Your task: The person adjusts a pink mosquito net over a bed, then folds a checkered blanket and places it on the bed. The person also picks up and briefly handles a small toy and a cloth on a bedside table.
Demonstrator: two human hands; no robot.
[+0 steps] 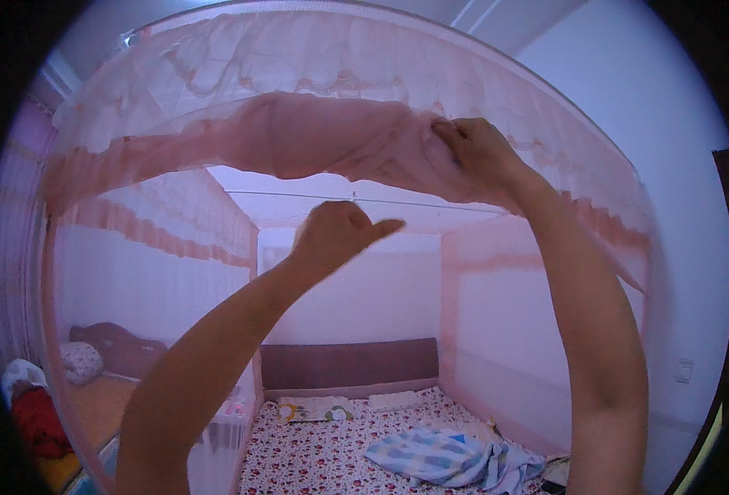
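A pink canopy bed net hangs before me, its ruffled valance [352, 52] running along the top of the frame. Below the valance, pink net fabric [315, 133] lies bunched up in a thick horizontal roll. My right hand [479, 148] grips the right part of this bunched fabric, fingers curled into it. Under the roll, my left hand [346, 232] is raised with its fingers curled and the thumb pointing out to the right. It touches no fabric that I can see, and nothing shows in it.
Below is a mattress with a floral sheet [315, 451], a checked blanket [445, 458] and pillows [321, 409] by a dark headboard [349, 365]. A second bed with a round cushion [81, 362] stands at left. A bed post [50, 297] rises at left; a wall [686, 247] stands right.
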